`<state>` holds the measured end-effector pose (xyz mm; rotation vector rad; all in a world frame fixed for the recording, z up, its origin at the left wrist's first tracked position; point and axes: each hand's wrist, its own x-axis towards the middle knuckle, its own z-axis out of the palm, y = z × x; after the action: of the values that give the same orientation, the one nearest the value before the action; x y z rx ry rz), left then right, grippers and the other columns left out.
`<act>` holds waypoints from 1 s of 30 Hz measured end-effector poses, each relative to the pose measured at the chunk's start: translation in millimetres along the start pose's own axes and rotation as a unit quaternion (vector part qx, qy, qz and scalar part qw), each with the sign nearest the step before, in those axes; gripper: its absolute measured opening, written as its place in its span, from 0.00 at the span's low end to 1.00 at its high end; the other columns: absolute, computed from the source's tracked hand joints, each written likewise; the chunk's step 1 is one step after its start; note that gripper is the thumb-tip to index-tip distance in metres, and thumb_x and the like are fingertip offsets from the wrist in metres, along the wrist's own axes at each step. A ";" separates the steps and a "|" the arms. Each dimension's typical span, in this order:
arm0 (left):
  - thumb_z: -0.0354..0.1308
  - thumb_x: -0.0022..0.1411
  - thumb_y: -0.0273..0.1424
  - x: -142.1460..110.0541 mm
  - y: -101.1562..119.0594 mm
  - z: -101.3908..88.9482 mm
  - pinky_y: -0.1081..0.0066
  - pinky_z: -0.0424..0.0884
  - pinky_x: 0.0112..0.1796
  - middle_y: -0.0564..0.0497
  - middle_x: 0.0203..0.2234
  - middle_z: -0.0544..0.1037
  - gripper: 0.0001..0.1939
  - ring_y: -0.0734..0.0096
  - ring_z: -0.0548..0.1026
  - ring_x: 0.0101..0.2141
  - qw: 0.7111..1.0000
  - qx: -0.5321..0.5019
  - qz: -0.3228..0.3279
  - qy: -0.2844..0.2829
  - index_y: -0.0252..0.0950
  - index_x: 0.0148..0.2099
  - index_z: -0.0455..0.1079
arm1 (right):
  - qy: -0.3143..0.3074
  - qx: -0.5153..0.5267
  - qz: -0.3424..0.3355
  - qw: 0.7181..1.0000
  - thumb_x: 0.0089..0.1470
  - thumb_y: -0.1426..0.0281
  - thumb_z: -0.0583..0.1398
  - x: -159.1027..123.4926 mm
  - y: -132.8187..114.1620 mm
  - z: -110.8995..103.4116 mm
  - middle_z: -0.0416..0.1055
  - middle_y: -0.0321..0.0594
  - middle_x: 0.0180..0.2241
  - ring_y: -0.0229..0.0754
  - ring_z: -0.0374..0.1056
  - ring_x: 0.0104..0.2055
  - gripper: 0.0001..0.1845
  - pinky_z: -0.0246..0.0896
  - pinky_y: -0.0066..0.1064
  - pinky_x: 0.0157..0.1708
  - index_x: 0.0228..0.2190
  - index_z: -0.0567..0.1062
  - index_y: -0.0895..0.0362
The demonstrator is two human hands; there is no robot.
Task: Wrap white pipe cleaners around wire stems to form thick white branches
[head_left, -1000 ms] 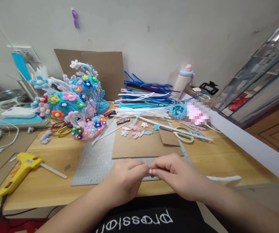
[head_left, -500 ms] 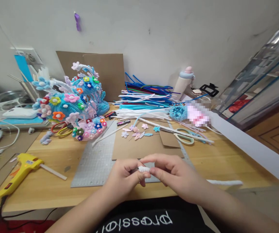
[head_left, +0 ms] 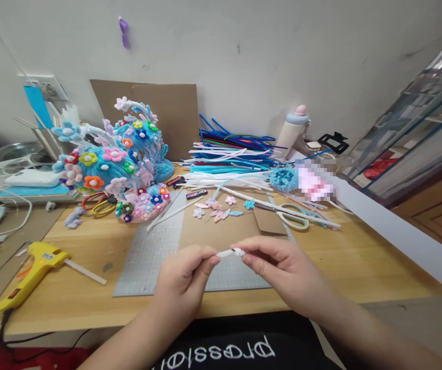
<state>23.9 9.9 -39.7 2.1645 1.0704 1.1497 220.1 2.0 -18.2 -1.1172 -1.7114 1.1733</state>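
A white fuzzy pipe cleaner (head_left: pixel 226 253) spans the short gap between my two hands, above the grey cutting mat. My left hand (head_left: pixel 186 275) pinches its left end between thumb and forefinger. At its right end, my right hand (head_left: pixel 288 270) grips a thicker, bunched white part (head_left: pixel 239 252) with thumb and fingertips. A small dark spot shows beside that bunched part; I cannot make out what it is. Beyond my hands, several small fuzzy flowers and petals (head_left: pixel 216 205) lie on a sheet of cardboard (head_left: pixel 221 231).
A yellow glue gun (head_left: pixel 38 270) lies at left on the wooden table. Behind it stand decorated blue fuzzy pieces with flowers (head_left: pixel 105 164). A pile of pipe cleaners (head_left: pixel 228 164) lies at the back. Scissors (head_left: pixel 293 221) and a bottle (head_left: pixel 292 133) are to the right.
My hands have moved apart and slightly up, drawing the white pipe cleaner out between them. The white length that showed at right beyond my right forearm is no longer in view.
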 end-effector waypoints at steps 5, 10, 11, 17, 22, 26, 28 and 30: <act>0.54 0.59 0.19 -0.2 5.2 -6.5 0.74 0.62 0.27 0.51 0.25 0.72 0.08 0.75 0.67 0.26 0.991 0.046 0.123 0.020 0.35 0.37 0.70 | 0.038 -0.038 -0.002 0.999 0.57 0.68 0.57 -0.2 -0.3 1.4 0.75 0.38 0.33 0.38 0.70 0.34 0.08 0.66 0.28 0.33 0.37 0.75 0.55; 0.56 0.57 0.19 7.5 9.2 -14.3 0.72 0.62 0.28 0.52 0.24 0.74 0.07 0.73 0.67 0.26 0.976 0.101 0.192 0.003 0.35 0.36 0.70 | 0.015 -0.217 -0.106 0.970 0.59 0.72 0.54 -5.3 -0.8 3.1 0.73 0.38 0.31 0.37 0.68 0.33 0.10 0.59 0.27 0.33 0.38 0.75 0.54; 0.56 0.57 0.20 11.0 7.8 -16.5 0.71 0.62 0.29 0.52 0.24 0.74 0.07 0.73 0.67 0.26 0.976 0.104 0.193 -0.006 0.36 0.35 0.70 | -0.001 -0.248 -0.124 0.961 0.59 0.73 0.53 -6.7 -1.6 2.9 0.72 0.37 0.29 0.37 0.67 0.32 0.11 0.57 0.27 0.31 0.38 0.75 0.54; 0.54 0.63 0.28 26.8 -6.8 -10.9 0.72 0.65 0.30 0.52 0.24 0.74 0.09 0.73 0.71 0.27 0.992 -0.078 0.069 -0.072 0.36 0.31 0.72 | -0.031 -0.225 -0.180 0.957 0.59 0.74 0.54 -13.6 -7.6 2.5 0.68 0.35 0.25 0.34 0.63 0.27 0.09 0.54 0.26 0.27 0.38 0.74 0.56; 0.51 0.64 0.33 15.8 -5.4 13.8 0.74 0.64 0.27 0.53 0.20 0.72 0.13 0.74 0.69 0.24 0.986 -0.153 0.006 -0.063 0.35 0.30 0.71 | 0.027 -0.180 -0.187 0.965 0.58 0.76 0.55 -16.8 -7.5 4.4 0.70 0.35 0.26 0.34 0.64 0.27 0.09 0.56 0.26 0.27 0.39 0.73 0.55; 0.50 0.64 0.28 7.1 1.9 17.0 0.74 0.61 0.27 0.53 0.21 0.71 0.11 0.74 0.67 0.25 0.989 -0.092 0.084 -0.076 0.36 0.31 0.70 | 0.071 -0.191 -0.172 0.964 0.58 0.76 0.54 -18.1 -5.2 5.5 0.71 0.36 0.29 0.36 0.66 0.29 0.11 0.59 0.28 0.29 0.41 0.72 0.53; 0.50 0.63 0.23 5.7 5.5 11.8 0.73 0.60 0.27 0.52 0.23 0.72 0.09 0.73 0.66 0.25 0.987 -0.041 0.131 -0.081 0.35 0.32 0.69 | 0.084 -0.210 -0.173 0.959 0.58 0.76 0.54 -18.7 -3.7 5.3 0.71 0.37 0.29 0.37 0.66 0.29 0.13 0.59 0.29 0.29 0.43 0.71 0.53; 0.50 0.61 0.21 5.4 8.8 4.9 0.73 0.58 0.26 0.52 0.22 0.71 0.08 0.73 0.63 0.24 0.983 0.018 0.166 -0.076 0.35 0.33 0.68 | 0.087 -0.249 -0.173 0.949 0.58 0.76 0.53 -19.2 -2.5 4.5 0.69 0.37 0.27 0.38 0.65 0.27 0.14 0.56 0.29 0.27 0.44 0.72 0.53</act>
<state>33.6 8.9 -33.8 2.4812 0.6851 1.0845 221.6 -17.8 -19.2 -1.1047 -2.0163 0.4194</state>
